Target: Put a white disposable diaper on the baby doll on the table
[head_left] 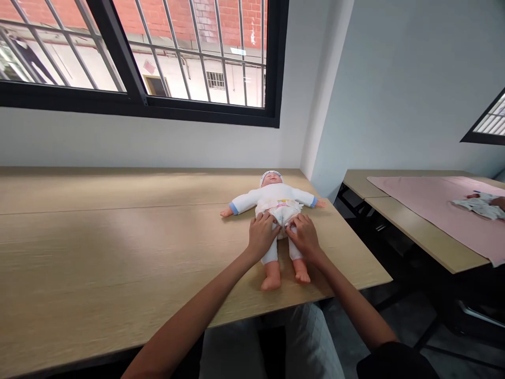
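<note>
A baby doll (272, 193) in a white outfit with blue cuffs and a white cap lies on its back on the wooden table (158, 252), its head toward the wall and its bare feet toward me. Around its hips is a white diaper (283, 212). My left hand (262, 234) is closed at the diaper's left edge, over the top of one leg. At the right edge my right hand (304, 234) has its fingers bent and pressed on the diaper. The fingertips of both hands partly hide the diaper's edges.
To the right stands a second table (418, 231) with a pink cloth (426, 197) and another doll (483, 204) in patterned clothing. A gap separates the tables. Behind are a wall and a barred window (201, 113). The near table edge is close to my legs.
</note>
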The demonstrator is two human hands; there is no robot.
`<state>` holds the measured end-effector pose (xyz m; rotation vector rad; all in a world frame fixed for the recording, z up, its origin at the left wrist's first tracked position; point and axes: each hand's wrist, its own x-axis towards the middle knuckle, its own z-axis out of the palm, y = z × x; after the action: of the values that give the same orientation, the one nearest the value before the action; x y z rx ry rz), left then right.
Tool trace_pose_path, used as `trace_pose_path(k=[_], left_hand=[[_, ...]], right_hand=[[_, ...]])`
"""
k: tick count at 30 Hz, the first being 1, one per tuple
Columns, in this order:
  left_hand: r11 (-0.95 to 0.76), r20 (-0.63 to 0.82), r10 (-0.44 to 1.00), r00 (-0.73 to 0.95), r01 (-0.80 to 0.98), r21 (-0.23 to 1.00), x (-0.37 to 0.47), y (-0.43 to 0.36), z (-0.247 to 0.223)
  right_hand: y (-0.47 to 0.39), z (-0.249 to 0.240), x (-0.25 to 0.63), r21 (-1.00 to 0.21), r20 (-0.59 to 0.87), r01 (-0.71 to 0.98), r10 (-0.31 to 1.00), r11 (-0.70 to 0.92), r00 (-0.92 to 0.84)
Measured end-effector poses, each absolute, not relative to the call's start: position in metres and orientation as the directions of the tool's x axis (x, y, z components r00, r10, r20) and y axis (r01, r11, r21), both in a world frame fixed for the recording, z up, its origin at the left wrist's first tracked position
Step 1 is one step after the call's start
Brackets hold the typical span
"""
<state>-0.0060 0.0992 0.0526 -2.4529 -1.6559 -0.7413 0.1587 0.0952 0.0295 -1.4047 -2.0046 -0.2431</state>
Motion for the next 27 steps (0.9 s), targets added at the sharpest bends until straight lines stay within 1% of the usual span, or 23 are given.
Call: trace_pose_path(k=[3,5,8,11,13,15,17,19,22,27], left_hand=[[-0.407,0.421,0.854,0.306,0.897,0.173,-0.002,0.1,0.05],[-0.428,0.404,0.858,0.316,0.876,0.223,-0.001,0.102,0.051],[-0.453,0.393,0.872,0.293,0.789,0.415,-0.003,0.107,0.052],[-0.439,0.345,0.898,0.272,0.602,0.668,-0.013,0.113,0.056],[-0.405,0.277,0.902,0.331,0.427,0.808,-0.022,0.116,0.062],[-0.362,0.219,0.879,0.423,0.296,0.884,-0.03,0.118,0.068],[-0.335,0.185,0.853,0.488,0.24,0.911,-0.038,0.119,0.072],[-0.317,0.151,0.825,0.544,0.224,0.922,-0.043,0.122,0.075],[-0.343,0.125,0.79,0.6,0.263,0.902,-0.045,0.126,0.073],[-0.397,0.158,0.805,0.572,0.321,0.86,-0.041,0.125,0.072]], right_hand=[[0.098,0.028,0.164,-0.253,0.61,0.852,0.759,0.458,-0.226],[0.099,0.026,0.167,-0.264,0.609,0.841,0.758,0.472,-0.234],[0.1,0.025,0.17,-0.241,0.61,0.847,0.752,0.474,-0.248],[0.098,0.025,0.171,-0.178,0.612,0.884,0.752,0.433,-0.245],[0.097,0.025,0.171,-0.14,0.619,0.916,0.755,0.377,-0.216],[0.096,0.025,0.172,-0.128,0.622,0.937,0.762,0.324,-0.179],[0.095,0.025,0.172,-0.133,0.615,0.95,0.775,0.284,-0.146],[0.094,0.026,0.174,-0.144,0.598,0.957,0.792,0.253,-0.12],[0.094,0.026,0.175,-0.165,0.576,0.958,0.811,0.233,-0.098],[0.095,0.026,0.176,-0.237,0.581,0.944,0.812,0.228,-0.05]])
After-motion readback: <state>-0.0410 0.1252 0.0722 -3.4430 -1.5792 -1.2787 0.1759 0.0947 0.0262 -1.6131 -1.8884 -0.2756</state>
